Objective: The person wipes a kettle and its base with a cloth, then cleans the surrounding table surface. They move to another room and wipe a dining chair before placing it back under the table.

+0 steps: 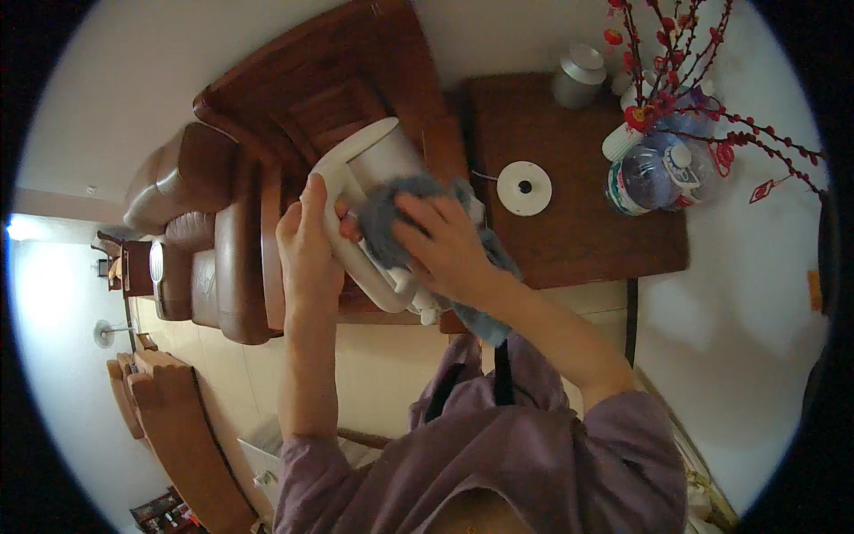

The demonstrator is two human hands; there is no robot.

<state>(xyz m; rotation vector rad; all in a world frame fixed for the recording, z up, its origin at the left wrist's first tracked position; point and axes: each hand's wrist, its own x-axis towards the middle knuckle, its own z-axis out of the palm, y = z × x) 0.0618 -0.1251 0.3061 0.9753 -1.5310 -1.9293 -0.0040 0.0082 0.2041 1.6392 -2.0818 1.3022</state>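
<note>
My left hand (309, 251) grasps the white kettle (387, 160), tilted beyond the bench's (587, 245) left edge; my right hand (452, 247) clutches a grey cloth (384, 230) against it. Probably stiff, fairly light, slippery if damp: best supported round its side.

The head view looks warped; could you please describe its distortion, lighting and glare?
Head view: fisheye bending, black corners; glare at the left edge; sheen on the brown leather sofa; soft shadow on the white wall at right; softened detail in the blue-gray cloth.
</note>
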